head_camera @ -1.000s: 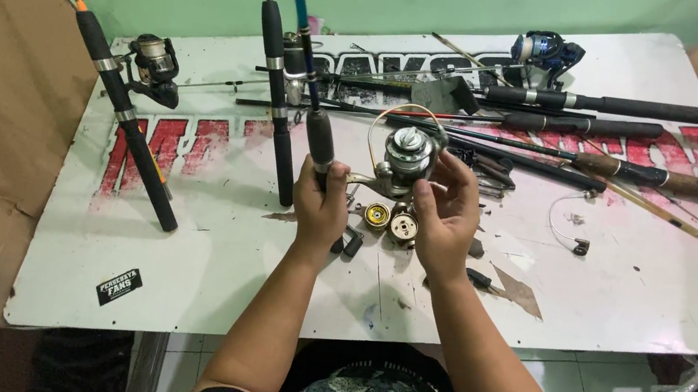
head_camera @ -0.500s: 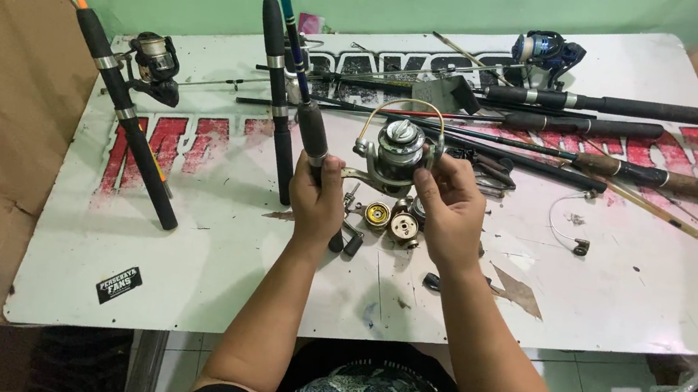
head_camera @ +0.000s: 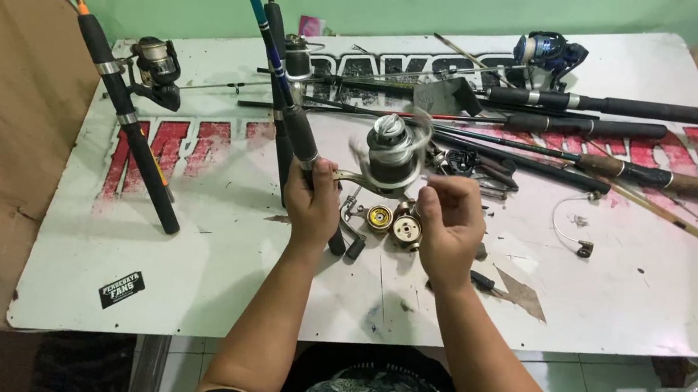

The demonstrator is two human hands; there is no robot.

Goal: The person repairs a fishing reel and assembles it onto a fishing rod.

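Head view: your left hand clamps blue rod grip; right hand closed at silver spinning reel, table centre. Keep rod steady. Loose parts at 6 o'clock.

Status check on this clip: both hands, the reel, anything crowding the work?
Left hand shut on blue rod's grip. Right hand closed at the spinning reel, hold unclear. Loose round reel parts on white table just below; more rods piled behind.
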